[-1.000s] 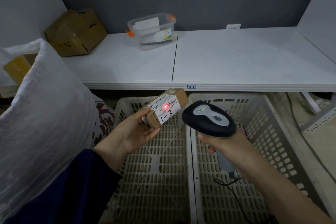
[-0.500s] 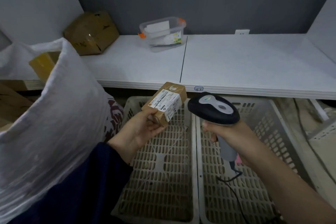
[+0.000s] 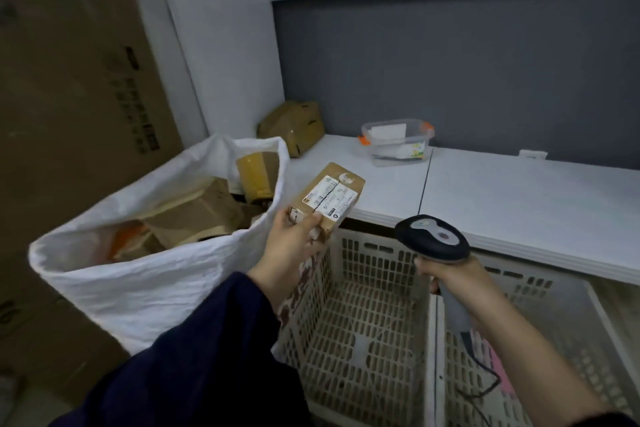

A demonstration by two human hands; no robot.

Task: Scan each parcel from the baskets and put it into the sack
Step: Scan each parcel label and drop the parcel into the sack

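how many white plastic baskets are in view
2. The left white perforated plastic basket stands beside the white woven sack; the right basket adjoins it, below the right hand. Others may be hidden.

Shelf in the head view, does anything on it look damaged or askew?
Yes. The brown cardboard box in the back left corner of the shelf looks crushed: its sides are dented and it sits tilted in the corner. The clear plastic tub nearby looks intact.

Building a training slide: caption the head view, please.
Left hand holds a labelled parcel beside the open white sack; right hand grips the barcode scanner above the baskets.
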